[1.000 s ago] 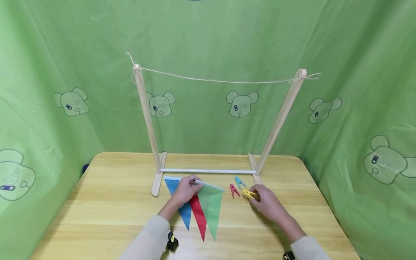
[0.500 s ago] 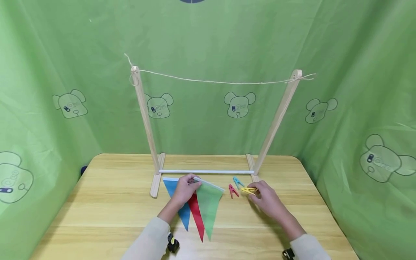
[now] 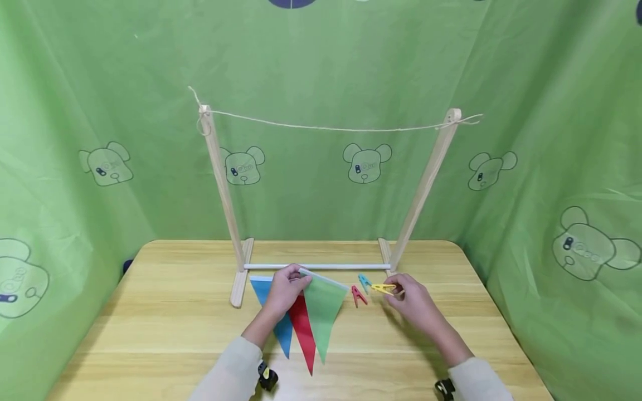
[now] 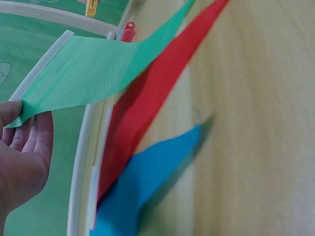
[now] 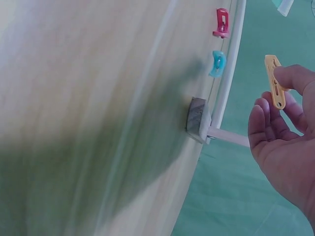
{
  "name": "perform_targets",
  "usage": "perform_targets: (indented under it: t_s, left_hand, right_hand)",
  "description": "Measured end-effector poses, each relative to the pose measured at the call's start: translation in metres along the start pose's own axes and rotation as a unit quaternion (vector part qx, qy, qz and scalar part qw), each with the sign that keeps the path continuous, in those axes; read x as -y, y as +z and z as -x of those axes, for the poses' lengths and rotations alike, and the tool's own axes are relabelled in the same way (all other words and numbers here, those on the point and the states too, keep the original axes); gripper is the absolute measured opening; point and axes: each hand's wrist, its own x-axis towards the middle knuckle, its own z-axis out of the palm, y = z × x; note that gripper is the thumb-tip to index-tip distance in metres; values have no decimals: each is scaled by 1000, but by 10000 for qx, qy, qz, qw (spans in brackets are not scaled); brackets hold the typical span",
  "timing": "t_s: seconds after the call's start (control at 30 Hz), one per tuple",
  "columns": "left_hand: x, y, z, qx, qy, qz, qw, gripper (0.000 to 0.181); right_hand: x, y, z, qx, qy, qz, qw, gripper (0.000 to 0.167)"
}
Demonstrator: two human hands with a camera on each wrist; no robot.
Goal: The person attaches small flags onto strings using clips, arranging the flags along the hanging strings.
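The right hand (image 3: 413, 303) pinches the yellow peg (image 5: 275, 81) with its thumb and fingers, and the peg is up off the table (image 3: 190, 323). A second ago the peg looked lower down than the red peg (image 3: 355, 291). Now it looks higher, right by the blue peg (image 3: 362, 280) in the head view, and it is turned flatter. The left hand (image 3: 287, 289) pinches the green flag (image 3: 323, 306) by one top corner. That flag has gone up a little too, and its top edge now looks closer to the white bar (image 3: 321, 266). The red flag (image 3: 302, 323) and the blue flag (image 3: 283, 328) stay on the table, and so do the red and blue pegs. So I think picking up is done for one pair: a flag in one hand, a peg in the other. Both are still far below the string (image 3: 326, 127) that joins the two wooden poles (image 3: 220, 181)
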Motion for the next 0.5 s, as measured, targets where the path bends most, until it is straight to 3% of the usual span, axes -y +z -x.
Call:
perform_targets:
  t_s: [0.5]
  left_hand:
    - [-32,1,-3,-218,234,38,9995,14]
  right_hand:
    - [15,-19,-7,-341,-404,-42,9986,30]
